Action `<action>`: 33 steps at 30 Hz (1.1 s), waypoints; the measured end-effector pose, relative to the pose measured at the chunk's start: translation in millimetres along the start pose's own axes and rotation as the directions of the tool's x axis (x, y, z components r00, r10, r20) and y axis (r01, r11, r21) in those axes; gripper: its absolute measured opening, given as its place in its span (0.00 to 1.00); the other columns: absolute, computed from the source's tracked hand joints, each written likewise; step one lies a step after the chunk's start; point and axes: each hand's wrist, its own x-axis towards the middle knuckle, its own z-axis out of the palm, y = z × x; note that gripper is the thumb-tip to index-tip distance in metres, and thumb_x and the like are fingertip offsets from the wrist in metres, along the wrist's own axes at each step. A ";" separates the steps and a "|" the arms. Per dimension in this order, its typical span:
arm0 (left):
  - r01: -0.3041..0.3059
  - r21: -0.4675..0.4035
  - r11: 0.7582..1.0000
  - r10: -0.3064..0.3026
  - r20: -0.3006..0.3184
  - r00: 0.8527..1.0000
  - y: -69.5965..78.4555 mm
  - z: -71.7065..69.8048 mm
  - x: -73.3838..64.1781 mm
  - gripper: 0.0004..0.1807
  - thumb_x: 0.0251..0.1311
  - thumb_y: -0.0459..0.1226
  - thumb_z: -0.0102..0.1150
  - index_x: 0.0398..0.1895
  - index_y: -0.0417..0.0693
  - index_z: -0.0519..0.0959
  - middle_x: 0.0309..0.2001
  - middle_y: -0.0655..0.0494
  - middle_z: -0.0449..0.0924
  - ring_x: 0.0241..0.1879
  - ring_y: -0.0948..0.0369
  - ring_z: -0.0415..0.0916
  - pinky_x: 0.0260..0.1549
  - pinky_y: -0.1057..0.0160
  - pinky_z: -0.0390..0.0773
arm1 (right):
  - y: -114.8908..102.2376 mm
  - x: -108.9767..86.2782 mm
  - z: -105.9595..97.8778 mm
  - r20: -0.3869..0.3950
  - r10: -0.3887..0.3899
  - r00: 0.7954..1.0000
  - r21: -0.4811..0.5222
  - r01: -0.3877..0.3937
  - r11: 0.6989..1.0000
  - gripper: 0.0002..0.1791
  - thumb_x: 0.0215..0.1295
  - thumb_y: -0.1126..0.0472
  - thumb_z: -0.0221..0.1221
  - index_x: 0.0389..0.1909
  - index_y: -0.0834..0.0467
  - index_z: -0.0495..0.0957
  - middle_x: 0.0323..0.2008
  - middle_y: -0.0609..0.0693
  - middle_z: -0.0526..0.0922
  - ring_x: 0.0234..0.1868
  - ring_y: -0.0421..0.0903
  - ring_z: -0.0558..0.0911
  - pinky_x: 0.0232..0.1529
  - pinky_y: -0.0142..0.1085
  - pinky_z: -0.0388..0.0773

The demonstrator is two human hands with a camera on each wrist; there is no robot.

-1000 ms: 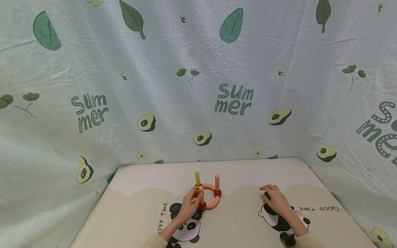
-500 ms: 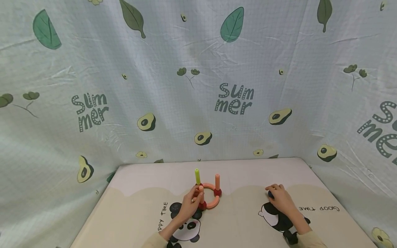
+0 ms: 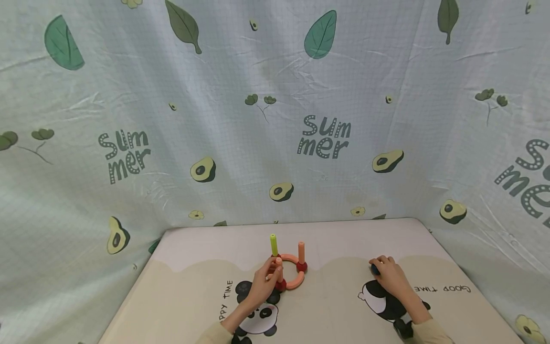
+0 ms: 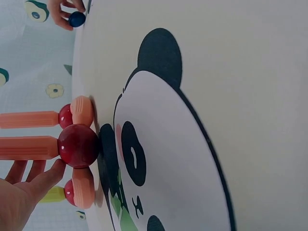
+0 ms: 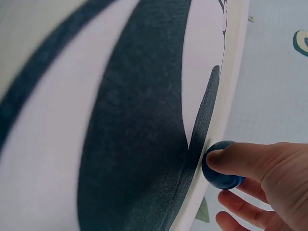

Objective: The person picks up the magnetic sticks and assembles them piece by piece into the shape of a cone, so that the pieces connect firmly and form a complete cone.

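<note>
A toy frame of curved orange pieces and red balls sits on the table as a ring. Its upright sticks are one lime green and two orange. My left hand holds the nearest orange stick; its thumb lies against that stick's red ball and the other fingers are partly hidden behind the stick. Well to the right, my right hand pinches a dark blue ball low over the tabletop. The thumb lies on the ball's near side, with a finger partly hidden behind it.
The pale tabletop carries printed pandas, one under each forearm. A hanging cloth with leaf and avocado prints rises behind the table's back edge and along both sides.
My right hand has shifted slightly to the right with the blue ball, mostly in the first half second. My left hand and the toy frame have stayed in place.
</note>
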 end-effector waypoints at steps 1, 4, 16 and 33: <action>0.001 -0.001 1.000 -0.001 0.000 1.000 0.0 0.1 0.0 0.13 0.62 0.32 0.45 0.49 0.40 0.68 0.40 0.38 0.76 0.40 0.47 0.76 0.38 0.55 0.76 | 0.5 0.1 0.0 0.003 0.002 1.000 -0.002 -0.002 1.000 0.20 0.36 0.71 0.67 0.36 0.60 0.77 0.33 0.57 0.76 0.33 0.55 0.74 0.27 0.45 0.73; -0.001 -0.001 1.000 0.001 0.001 1.000 -0.4 0.4 -0.1 0.12 0.62 0.32 0.45 0.49 0.40 0.68 0.40 0.38 0.76 0.40 0.46 0.76 0.38 0.54 0.76 | 1.4 0.2 -0.4 0.010 0.006 1.000 -0.006 -0.005 1.000 0.20 0.36 0.71 0.67 0.36 0.60 0.77 0.32 0.57 0.76 0.33 0.55 0.74 0.27 0.45 0.73; 0.016 -0.003 1.000 -0.016 0.015 1.000 1.1 -0.6 -0.4 0.14 0.63 0.32 0.44 0.51 0.38 0.67 0.40 0.39 0.76 0.41 0.47 0.75 0.38 0.56 0.76 | 1.2 -1.0 -0.6 0.006 0.015 1.000 -0.013 -0.015 1.000 0.20 0.37 0.70 0.67 0.36 0.59 0.77 0.31 0.57 0.75 0.33 0.55 0.74 0.28 0.47 0.73; 0.004 0.005 1.000 -0.004 0.017 1.000 -34.9 7.5 5.1 0.16 0.65 0.39 0.43 0.53 0.44 0.67 0.42 0.41 0.76 0.41 0.54 0.75 0.39 0.64 0.75 | -8.1 6.7 -1.1 -0.074 -0.067 0.995 -0.034 0.065 0.997 0.21 0.36 0.70 0.67 0.36 0.64 0.74 0.33 0.57 0.76 0.32 0.54 0.73 0.28 0.43 0.73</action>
